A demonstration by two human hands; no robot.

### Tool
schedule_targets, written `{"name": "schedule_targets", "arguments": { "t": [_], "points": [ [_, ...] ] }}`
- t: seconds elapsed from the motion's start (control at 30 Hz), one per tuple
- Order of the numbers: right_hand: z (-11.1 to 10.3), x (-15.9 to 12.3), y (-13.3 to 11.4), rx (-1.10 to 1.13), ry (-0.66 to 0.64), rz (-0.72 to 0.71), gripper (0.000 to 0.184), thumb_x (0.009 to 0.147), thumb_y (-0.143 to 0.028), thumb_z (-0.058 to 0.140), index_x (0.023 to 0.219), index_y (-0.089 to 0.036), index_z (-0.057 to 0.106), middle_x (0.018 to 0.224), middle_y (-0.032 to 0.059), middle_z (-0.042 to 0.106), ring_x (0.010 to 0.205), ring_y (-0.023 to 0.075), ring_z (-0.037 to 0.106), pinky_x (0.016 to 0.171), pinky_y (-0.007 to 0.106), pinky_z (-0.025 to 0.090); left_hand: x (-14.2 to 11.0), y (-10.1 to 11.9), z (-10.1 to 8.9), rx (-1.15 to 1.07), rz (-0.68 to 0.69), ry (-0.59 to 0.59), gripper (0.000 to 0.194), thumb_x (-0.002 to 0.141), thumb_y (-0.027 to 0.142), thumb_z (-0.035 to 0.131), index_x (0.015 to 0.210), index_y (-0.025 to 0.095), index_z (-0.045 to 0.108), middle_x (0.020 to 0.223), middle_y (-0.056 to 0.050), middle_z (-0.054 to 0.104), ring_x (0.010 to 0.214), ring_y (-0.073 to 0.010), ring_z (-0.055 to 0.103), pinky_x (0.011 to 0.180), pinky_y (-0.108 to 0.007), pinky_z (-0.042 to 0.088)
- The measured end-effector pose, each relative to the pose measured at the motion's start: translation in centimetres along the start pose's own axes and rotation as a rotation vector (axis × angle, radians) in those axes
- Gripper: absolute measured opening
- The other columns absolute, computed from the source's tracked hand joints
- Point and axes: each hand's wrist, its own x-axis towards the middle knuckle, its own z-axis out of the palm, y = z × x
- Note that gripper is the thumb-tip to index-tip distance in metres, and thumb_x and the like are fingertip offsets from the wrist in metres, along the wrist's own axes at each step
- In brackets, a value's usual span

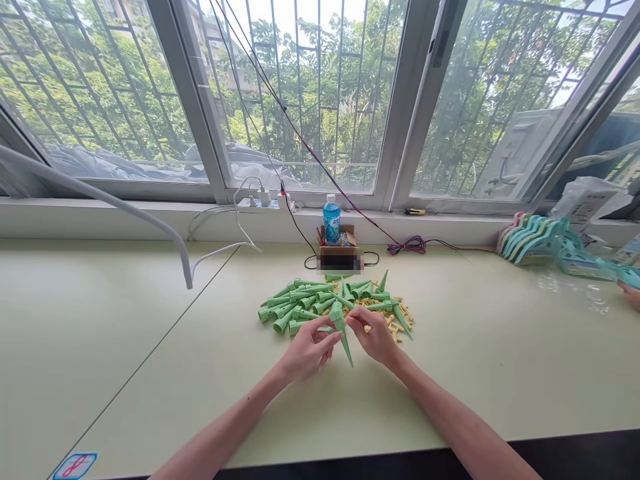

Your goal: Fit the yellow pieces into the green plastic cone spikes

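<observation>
My left hand (307, 348) grips a green plastic cone-shaped spike (345, 337), its wide ribbed end up and its narrow tip slanting down toward me. Close beside the spike's upper end, the fingers of my right hand (375, 337) are pinched together. Whatever sits between those fingertips is too small and covered to make out. Just beyond both hands lies a loose heap of similar green spikes (283, 310), pointing many ways. Small yellow peg-like pieces (403, 317) are scattered under and to the right of that heap.
Behind the heap, a bottle of blue liquid (331, 223) stands in a small cardboard box (354, 235). Coiled cable (407, 245) lies right of it. Pastel hangers (533, 240) are stacked far right, near another person's hand (631, 293). A white curved tube (150, 217) reaches in from the left.
</observation>
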Motion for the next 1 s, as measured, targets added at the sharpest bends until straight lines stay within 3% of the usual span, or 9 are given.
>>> {"name": "schedule_targets", "arguments": {
  "t": [0.13,0.33,0.5,0.6,0.67,0.77,1.0],
  "points": [
    [0.11,-0.05,0.11,0.025,-0.002,0.028,0.027,0.097,-0.034,0.048,0.075,-0.02,0.053,0.06,-0.0028,0.046,0.052,0.011,0.038,0.049,0.023,0.031,0.07,-0.25,0.19,0.082,0.067,0.071,0.028,0.086,0.045,0.062,0.085,0.019,0.054,0.055,0.007,0.048,0.042,-0.0079,0.046,0.038,-0.018,0.039],
    [0.28,-0.14,0.08,0.076,-0.001,0.065,0.029,0.097,-0.035,0.047,0.073,-0.019,0.053,0.059,-0.0028,0.047,0.051,0.0109,0.039,0.049,0.023,0.031,0.04,0.15,0.64,0.203,0.194,0.139,0.022,0.086,0.04,0.061,0.09,0.018,0.062,0.084,0.0,0.049,0.058,-0.009,0.052,0.042,-0.018,0.046],
    [0.47,-0.19,-0.29,0.054,0.062,0.05,0.028,0.097,-0.036,0.046,0.076,-0.02,0.053,0.061,-0.0024,0.048,0.051,0.0107,0.04,0.049,0.023,0.035,0.13,-0.2,0.73,0.082,0.12,0.136,0.029,0.086,0.042,0.062,0.104,0.02,0.056,0.072,0.003,0.052,0.051,-0.0092,0.052,0.041,-0.019,0.044],
    [0.38,-0.1,-0.49,0.048,0.122,0.057,0.027,0.097,-0.035,0.046,0.077,-0.02,0.053,0.058,-0.0036,0.046,0.048,0.0104,0.041,0.047,0.023,0.035,0.27,-0.07,0.49,0.003,0.08,0.161,0.032,0.083,0.047,0.067,0.095,0.019,0.055,0.068,0.004,0.055,0.048,-0.0088,0.051,0.04,-0.019,0.042],
    [0.25,-0.03,-0.57,0.037,0.159,0.05,0.026,0.097,-0.034,0.047,0.076,-0.02,0.052,0.056,-0.0042,0.045,0.047,0.0103,0.041,0.046,0.023,0.034,0.33,0.24,0.28,-0.064,0.037,0.099,0.036,0.084,0.051,0.063,0.079,0.016,0.058,0.062,0.003,0.054,0.044,-0.0079,0.049,0.041,-0.019,0.04],
    [0.17,-0.02,-0.65,0.022,0.171,0.022,0.025,0.097,-0.032,0.047,0.076,-0.02,0.052,0.056,-0.0045,0.045,0.047,0.01,0.04,0.047,0.023,0.033,0.31,0.63,0.07,-0.222,-0.075,-0.061,0.057,0.09,0.06,0.049,0.062,0.012,0.061,0.057,-0.002,0.056,0.039,-0.0079,0.047,0.039,-0.021,0.037],
    [0.58,-0.34,-0.59,0.0,0.07,-0.027,0.025,0.099,-0.029,0.043,0.078,-0.02,0.052,0.056,-0.0049,0.044,0.048,0.0099,0.039,0.049,0.023,0.032,0.05,0.29,0.1,-0.421,-0.261,-0.26,0.081,0.087,0.075,0.03,0.07,0.007,0.072,0.067,-0.012,0.065,0.049,-0.0128,0.054,0.038,-0.022,0.039]
  ]
}}
